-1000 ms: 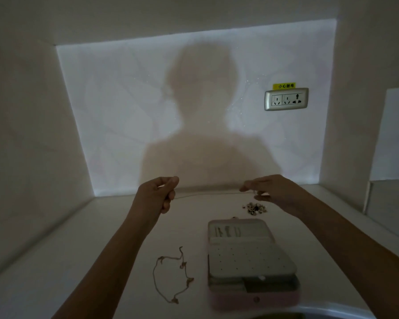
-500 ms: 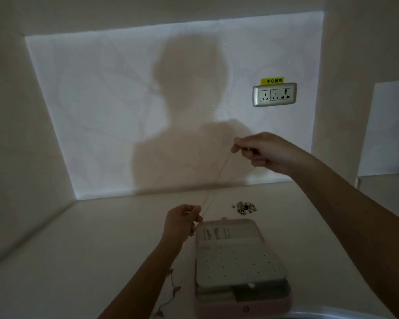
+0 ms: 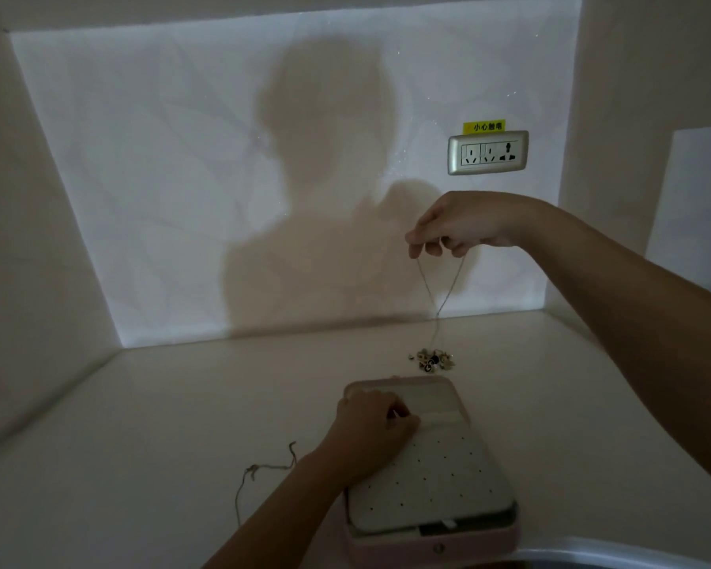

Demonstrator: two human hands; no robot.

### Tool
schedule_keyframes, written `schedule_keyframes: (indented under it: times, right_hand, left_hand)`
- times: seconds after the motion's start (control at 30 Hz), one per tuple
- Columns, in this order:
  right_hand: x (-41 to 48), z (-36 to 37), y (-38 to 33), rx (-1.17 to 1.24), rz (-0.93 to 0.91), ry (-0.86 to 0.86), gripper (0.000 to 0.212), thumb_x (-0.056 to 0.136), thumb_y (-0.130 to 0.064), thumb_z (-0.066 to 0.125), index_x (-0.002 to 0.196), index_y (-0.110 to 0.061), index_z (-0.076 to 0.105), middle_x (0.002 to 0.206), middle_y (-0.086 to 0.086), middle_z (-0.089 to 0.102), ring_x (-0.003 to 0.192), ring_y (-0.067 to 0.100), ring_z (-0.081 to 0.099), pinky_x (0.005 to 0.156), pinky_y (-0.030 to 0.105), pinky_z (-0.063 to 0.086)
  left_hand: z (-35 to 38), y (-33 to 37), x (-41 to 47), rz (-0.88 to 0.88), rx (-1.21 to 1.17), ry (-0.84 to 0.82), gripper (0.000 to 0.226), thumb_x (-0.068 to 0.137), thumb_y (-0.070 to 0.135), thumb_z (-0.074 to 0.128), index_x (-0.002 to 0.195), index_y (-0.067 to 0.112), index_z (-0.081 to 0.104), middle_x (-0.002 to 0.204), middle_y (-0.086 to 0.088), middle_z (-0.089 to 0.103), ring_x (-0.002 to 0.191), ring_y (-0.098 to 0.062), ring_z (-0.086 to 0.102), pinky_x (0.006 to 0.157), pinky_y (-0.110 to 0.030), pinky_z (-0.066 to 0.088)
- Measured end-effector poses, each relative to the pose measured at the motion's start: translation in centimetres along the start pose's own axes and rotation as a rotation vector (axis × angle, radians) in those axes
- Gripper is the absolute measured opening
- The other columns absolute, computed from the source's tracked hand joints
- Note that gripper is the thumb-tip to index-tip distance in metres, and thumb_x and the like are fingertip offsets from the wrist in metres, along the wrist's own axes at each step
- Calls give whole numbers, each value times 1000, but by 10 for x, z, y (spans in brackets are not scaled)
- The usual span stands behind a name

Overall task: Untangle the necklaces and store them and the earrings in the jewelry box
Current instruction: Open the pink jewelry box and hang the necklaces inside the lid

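- Since half a second ago the left hand (image 3: 376, 427) has let go of the hanging necklace (image 3: 448, 289) and dropped onto the jewelry box (image 3: 448, 478).
- Both strands are now with the right hand (image 3: 464, 225).
- Right fingers (image 3: 416, 248) pinch the chain at its top. It hangs below them as a narrow loop, with its low end at the earrings (image 3: 429, 359) on the counter (image 3: 161, 425) behind the box.
- Left fingers lie curled over the box's far compartment; whether they hold anything I cannot tell.
- The low end may snag in the earrings and drag them.
- Lowered in a heap, the thin chain would likely knot again, and a light pinch could let it slip.
- The left forearm passes close to the second necklace (image 3: 259, 472), lying left of the box, and could sweep it.
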State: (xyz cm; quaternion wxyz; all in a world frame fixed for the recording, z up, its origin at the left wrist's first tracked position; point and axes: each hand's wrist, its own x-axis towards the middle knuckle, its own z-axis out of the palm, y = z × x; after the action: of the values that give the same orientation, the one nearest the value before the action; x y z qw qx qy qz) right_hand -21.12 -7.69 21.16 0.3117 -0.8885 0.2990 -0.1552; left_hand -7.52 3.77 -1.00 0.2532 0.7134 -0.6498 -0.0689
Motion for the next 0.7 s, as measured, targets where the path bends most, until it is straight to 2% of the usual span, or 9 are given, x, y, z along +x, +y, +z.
schedule_keyframes:
  times: [0.17,0.27,0.4,0.57,0.7]
  right_hand:
    - [-1,-4,0,-17,14,-18,23,93,-24,57,89,-7,70,64,-1,51,41,4,33,48,17,31]
    - [-2,-4,-7,2,-11,-38,23,93,-25,56,93,-6,70,58,-1,44,40,6,25,41,16,24]
    - [-7,-3,-19,-10,-85,-69,23,93,-24,56,96,-7,71,45,-1,28,38,10,19,42,22,16]
    - [-11,-5,-27,48,-127,-60,22,94,-22,55,100,-8,71,44,-2,26,38,9,18,39,22,15]
    - [-15,-7,-23,-68,-101,-72,21,93,-22,56,96,-11,73,44,-2,28,38,10,19,42,24,16]
  left_hand:
    - [4,-3,-4,44,62,102,22,91,44,47,90,26,58,89,8,51,89,-12,47,86,-30,36]
    - [5,-5,-5,88,34,163,15,91,40,50,91,26,55,92,8,49,91,-12,42,83,-28,36]
    - [4,-5,-6,144,28,188,13,91,33,51,97,24,57,96,7,50,92,-12,40,80,-24,33]
    - [5,-3,-8,181,-34,181,24,93,24,48,114,30,56,103,10,47,98,-10,40,80,-22,34]
    - [4,-2,-9,217,-32,238,24,90,21,50,113,29,53,99,13,46,93,-7,39,74,-18,33]
